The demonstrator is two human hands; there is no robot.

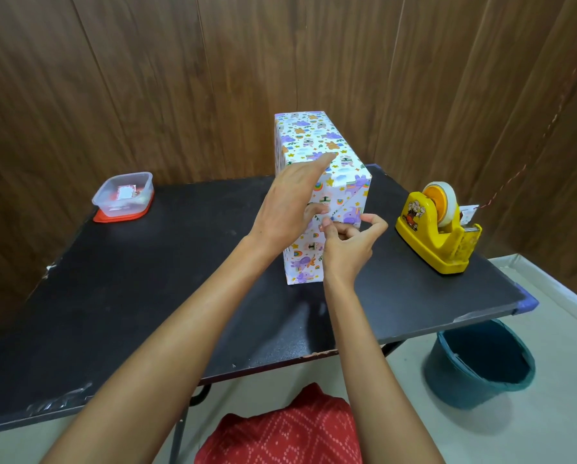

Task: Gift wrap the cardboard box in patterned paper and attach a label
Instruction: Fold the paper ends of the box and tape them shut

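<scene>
I can read no words: the patterned paper (313, 135) bears only pictures, the yellow tape dispenser (437, 239) a cartoon sticker, and the plastic container's (113, 209) card is too small.

left hand (288, 204) flat, right hand (347, 244) curled

The cardboard box (313, 135) is fully covered now. It's a tall, narrow one, standing upright on its end near the back of the black tabletop (113, 296). The patterned paper (350, 192) is white with purple elephants, rainbows and stars, and the near side has diagonal flap folds meeting at a point. What looks like a small red-edged label (126, 192) sits in a clear tub (108, 209) at back left.
</scene>
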